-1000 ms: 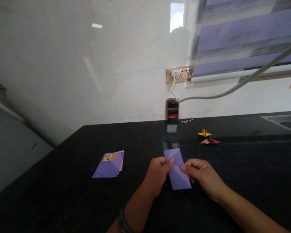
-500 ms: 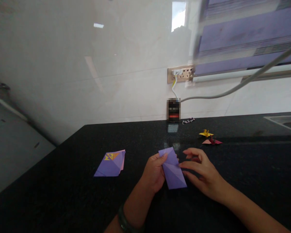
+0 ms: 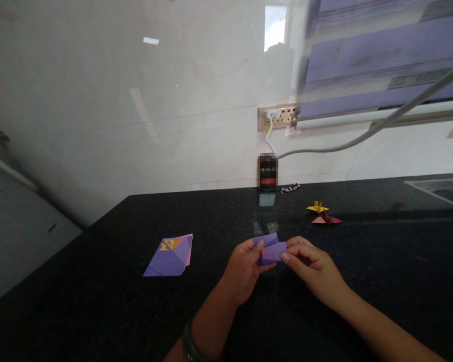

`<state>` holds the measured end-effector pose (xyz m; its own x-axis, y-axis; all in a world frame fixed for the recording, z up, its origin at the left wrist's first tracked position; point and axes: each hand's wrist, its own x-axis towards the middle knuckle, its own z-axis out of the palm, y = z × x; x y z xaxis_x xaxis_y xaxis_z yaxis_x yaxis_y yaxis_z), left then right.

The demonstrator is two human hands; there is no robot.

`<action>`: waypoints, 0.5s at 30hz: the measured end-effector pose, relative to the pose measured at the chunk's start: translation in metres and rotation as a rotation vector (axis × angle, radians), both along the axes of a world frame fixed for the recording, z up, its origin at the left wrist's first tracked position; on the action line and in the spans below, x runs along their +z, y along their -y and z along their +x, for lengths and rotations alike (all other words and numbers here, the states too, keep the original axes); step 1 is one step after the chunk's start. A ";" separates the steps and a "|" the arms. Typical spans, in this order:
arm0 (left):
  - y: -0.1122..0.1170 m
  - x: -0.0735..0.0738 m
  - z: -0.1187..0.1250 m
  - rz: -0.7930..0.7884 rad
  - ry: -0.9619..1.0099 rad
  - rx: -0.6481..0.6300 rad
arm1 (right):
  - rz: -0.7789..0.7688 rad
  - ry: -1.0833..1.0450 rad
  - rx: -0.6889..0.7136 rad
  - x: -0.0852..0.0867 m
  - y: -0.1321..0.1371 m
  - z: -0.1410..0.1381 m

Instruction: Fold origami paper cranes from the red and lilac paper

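Observation:
A purple sheet of paper point(image 3: 271, 250), folded over on itself, is held just above the black counter point(image 3: 98, 301). My left hand point(image 3: 245, 269) pinches its left side with thumb and fingers closed on it. My right hand point(image 3: 312, 269) pinches its right end, fingers curled round the fold. Both hands meet near the counter's middle.
A purple paper packet with a yellow print point(image 3: 170, 255) lies to the left. Small yellow point(image 3: 317, 206) and red point(image 3: 326, 219) folded paper figures sit at the back right. A dark device point(image 3: 268, 172) leans on the wall under a socket strip point(image 3: 278, 116) with cables. A sink edge point(image 3: 438, 188) is far right.
The purple sheet lay long and flat between my hands; now its near end is folded up onto the far end, so it looks half as long. Both hands have closed on it.

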<state>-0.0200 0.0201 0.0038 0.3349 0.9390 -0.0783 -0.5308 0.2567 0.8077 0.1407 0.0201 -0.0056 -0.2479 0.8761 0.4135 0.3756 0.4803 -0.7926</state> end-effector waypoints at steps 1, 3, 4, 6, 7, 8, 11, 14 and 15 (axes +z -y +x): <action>0.001 0.000 0.000 0.011 -0.006 -0.002 | -0.027 -0.015 -0.014 -0.001 0.000 -0.001; 0.002 0.000 0.000 0.057 -0.029 -0.015 | -0.055 -0.028 -0.033 -0.001 0.001 -0.002; 0.003 0.000 0.000 0.089 -0.051 -0.023 | -0.065 -0.028 -0.037 0.000 0.001 -0.002; 0.004 -0.001 0.000 0.152 -0.112 -0.030 | -0.079 -0.027 -0.037 0.001 0.002 -0.003; 0.004 -0.001 0.000 0.174 -0.148 -0.027 | -0.085 -0.030 -0.037 0.001 0.002 -0.003; 0.004 -0.001 0.000 0.187 -0.186 -0.019 | -0.090 -0.033 -0.036 0.001 0.003 -0.003; 0.005 -0.001 0.001 0.192 -0.298 0.027 | -0.108 -0.041 -0.033 0.000 0.002 -0.004; 0.005 0.000 0.002 0.192 -0.377 0.056 | -0.126 -0.042 -0.033 -0.002 0.002 -0.005; 0.005 0.000 0.002 0.193 -0.391 0.056 | -0.131 -0.043 -0.033 -0.002 0.002 -0.005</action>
